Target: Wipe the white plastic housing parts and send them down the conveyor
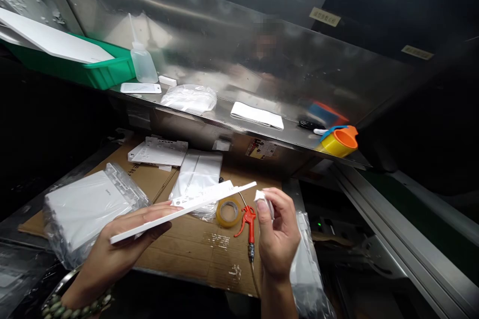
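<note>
We see two bare hands above a table. The left grip (121,253) is closed on a thin white panel (202,199), fingers on one face and thumb on the other; the panel is in the air, nearly edge-on to us, slanting upward to the right. The right grip (279,234) pinches a small white wad (265,200) between thumb and fingers, just beside the panel's far end. A beaded bracelet (77,306) circles the left wrist.

Beneath the hands, brown cardboard (179,254) covers the table. On it we find a red air gun (250,227) with a thin hose, and a roll of yellowish tape (221,219) beside it. Clear plastic bags (200,172) lie behind the panel; bagged white panels (90,204) sit at the left.

Farther back, a metal ledge (224,108) carries — left to right — a green bin (108,72), a squeeze bottle (145,66), bundled plastic (190,97), a folded white cloth (257,114) and an orange-and-yellow ring-shaped holder (337,147).
</note>
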`<state>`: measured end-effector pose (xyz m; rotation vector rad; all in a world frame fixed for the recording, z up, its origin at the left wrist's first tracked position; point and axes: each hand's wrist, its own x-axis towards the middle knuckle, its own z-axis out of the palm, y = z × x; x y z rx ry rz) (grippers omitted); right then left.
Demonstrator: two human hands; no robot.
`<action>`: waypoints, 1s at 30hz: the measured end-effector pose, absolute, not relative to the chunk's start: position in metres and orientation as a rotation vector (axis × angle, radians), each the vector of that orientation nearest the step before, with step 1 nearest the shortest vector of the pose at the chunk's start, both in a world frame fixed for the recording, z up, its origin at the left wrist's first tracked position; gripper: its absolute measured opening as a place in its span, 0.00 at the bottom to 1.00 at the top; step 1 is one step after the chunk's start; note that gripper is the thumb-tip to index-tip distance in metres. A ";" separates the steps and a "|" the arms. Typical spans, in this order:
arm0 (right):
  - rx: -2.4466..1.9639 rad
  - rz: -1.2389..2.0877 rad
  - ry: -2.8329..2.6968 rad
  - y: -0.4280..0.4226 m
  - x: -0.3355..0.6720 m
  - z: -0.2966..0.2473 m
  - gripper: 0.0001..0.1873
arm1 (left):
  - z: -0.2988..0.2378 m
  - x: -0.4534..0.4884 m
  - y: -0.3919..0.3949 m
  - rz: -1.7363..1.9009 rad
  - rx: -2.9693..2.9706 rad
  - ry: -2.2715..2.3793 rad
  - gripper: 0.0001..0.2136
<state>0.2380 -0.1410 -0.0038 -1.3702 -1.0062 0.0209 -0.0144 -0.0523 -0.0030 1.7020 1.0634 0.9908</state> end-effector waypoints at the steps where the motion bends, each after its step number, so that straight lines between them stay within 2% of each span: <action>1: -1.369 0.024 -1.028 -0.140 0.236 -0.002 0.08 | -0.005 -0.014 -0.049 0.999 1.762 1.006 0.08; 4: -1.354 0.152 -1.058 -0.137 0.224 0.000 0.08 | -0.010 -0.014 -0.040 1.004 1.935 0.839 0.11; 9: -1.331 0.652 -1.208 -0.126 0.205 -0.003 0.09 | -0.017 -0.014 -0.028 0.898 2.159 0.589 0.15; 11: -1.308 0.656 -1.153 -0.120 0.203 -0.008 0.08 | -0.024 -0.013 -0.026 0.977 2.181 0.687 0.16; 12: -1.288 0.613 -1.089 -0.118 0.203 -0.012 0.08 | -0.028 -0.012 -0.026 1.057 2.090 0.783 0.21; 14: -1.246 0.511 -0.969 -0.115 0.203 -0.020 0.08 | -0.033 -0.007 -0.027 1.194 1.669 0.888 0.44; 15: -1.234 0.466 -0.937 -0.115 0.201 -0.024 0.08 | -0.033 -0.003 -0.028 1.207 1.384 0.854 0.53; 16: -1.230 0.437 -0.920 -0.115 0.200 -0.028 0.08 | -0.032 0.000 -0.029 1.176 1.106 0.773 0.56; 17: -1.229 0.426 -0.922 -0.116 0.197 -0.032 0.08 | -0.029 0.004 -0.030 1.120 0.860 0.680 0.55; 19: -1.238 0.432 -0.973 -0.119 0.192 -0.039 0.09 | -0.018 0.012 -0.031 0.998 0.490 0.575 0.45; 21: -1.263 0.468 -1.086 -0.122 0.190 -0.044 0.09 | -0.007 0.018 -0.029 0.898 0.274 0.607 0.34; 22: -1.277 0.488 -1.165 -0.123 0.191 -0.045 0.10 | -0.002 0.020 -0.027 0.887 0.219 0.650 0.32; 26: -1.361 0.499 -1.424 -0.128 0.192 -0.034 0.08 | 0.005 0.028 -0.022 1.062 0.242 0.739 0.36; 30: -1.309 0.312 -1.585 -0.131 0.171 -0.013 0.12 | 0.006 0.037 -0.028 1.178 0.352 0.696 0.39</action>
